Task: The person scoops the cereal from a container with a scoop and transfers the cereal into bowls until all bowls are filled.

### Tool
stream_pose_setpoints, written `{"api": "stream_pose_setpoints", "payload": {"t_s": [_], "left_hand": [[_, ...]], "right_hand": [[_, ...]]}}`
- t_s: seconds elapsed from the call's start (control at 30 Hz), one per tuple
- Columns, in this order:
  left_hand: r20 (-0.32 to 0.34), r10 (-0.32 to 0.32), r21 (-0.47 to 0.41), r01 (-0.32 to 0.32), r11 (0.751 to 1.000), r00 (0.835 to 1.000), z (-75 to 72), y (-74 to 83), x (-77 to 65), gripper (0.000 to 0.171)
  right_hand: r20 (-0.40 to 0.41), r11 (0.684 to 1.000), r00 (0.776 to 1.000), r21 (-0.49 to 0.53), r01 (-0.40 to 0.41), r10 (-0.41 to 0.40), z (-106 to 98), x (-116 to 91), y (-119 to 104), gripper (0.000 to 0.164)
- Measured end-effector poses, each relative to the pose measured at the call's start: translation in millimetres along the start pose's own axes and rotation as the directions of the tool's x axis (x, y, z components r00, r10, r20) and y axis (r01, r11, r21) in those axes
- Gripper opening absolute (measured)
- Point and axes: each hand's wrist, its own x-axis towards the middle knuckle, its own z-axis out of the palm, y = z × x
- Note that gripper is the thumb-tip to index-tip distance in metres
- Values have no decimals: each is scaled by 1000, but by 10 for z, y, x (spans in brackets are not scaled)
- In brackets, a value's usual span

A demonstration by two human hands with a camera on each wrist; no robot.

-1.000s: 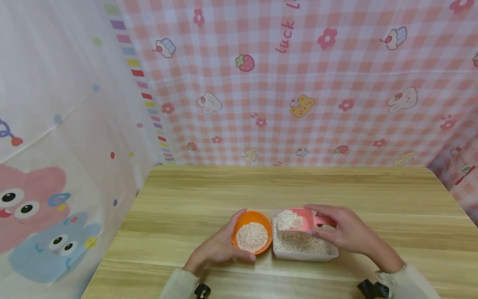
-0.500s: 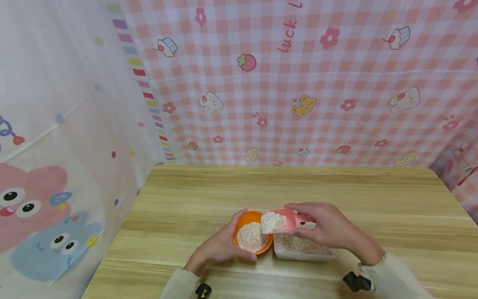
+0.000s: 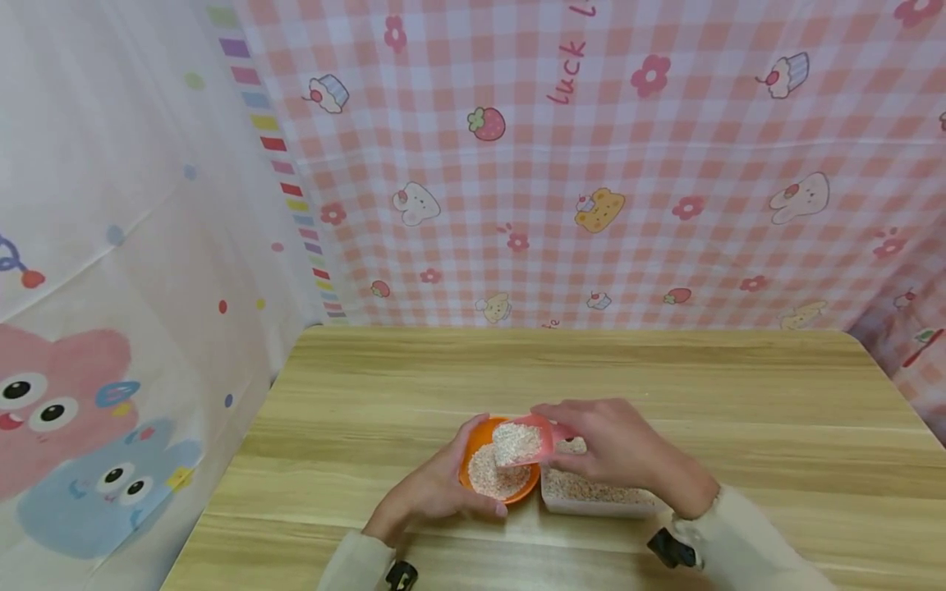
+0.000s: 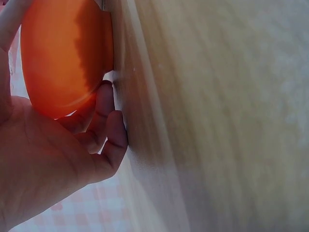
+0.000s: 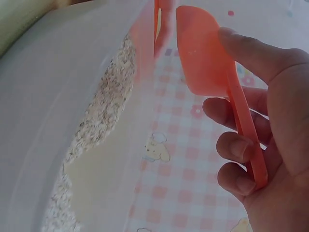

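Observation:
My left hand [image 3: 436, 484] holds an orange bowl [image 3: 476, 437] from its left side, thumb near its front rim and fingers round the back. Pale oat-like flakes [image 3: 491, 483] lie in the bowl. In the left wrist view the bowl [image 4: 53, 58] stands on the table, with curled fingers along its side. My right hand [image 3: 609, 443] grips a pink scoop [image 3: 545, 439] by its handle. Heaped with flakes, the scoop overlaps the bowl's right part in the head view. The right wrist view shows fingers wrapped round the handle [image 5: 248, 130] and the thumb against the scoop's body.
A translucent rectangular tub [image 3: 594, 508] of flakes stands right of the bowl, close beside it, partly hidden under my right hand. Both rest on a wood-grain table [image 3: 414, 369]. A pink checked cloth [image 3: 547, 180] hangs behind the table, and a white patterned cloth [image 3: 177, 271] hangs at the left.
My right hand has carried the loaded scoop leftward from above the tub to over the bowl. The left hand and bowl have stayed in place.

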Motion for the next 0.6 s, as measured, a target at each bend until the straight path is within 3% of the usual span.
{"api": "stream_pose_setpoints", "payload": {"t_s": [0.23,0.4,0.6], "left_hand": [[2,12,0,-12,1000,1000,-4,-4,-2,120],[6,16,-3,-16,1000,1000,-2,-15,1,121],[8,20,-17,-20,1000,1000,-4,-22,8,121]], "right_hand": [[-21,995,998,-69,65,-67,42,84,-88,54],[-6,987,997,-139,76,-78,52,118,-129,56],[-3,986,997,-148,81,-82,51,149,-148,54]]}}
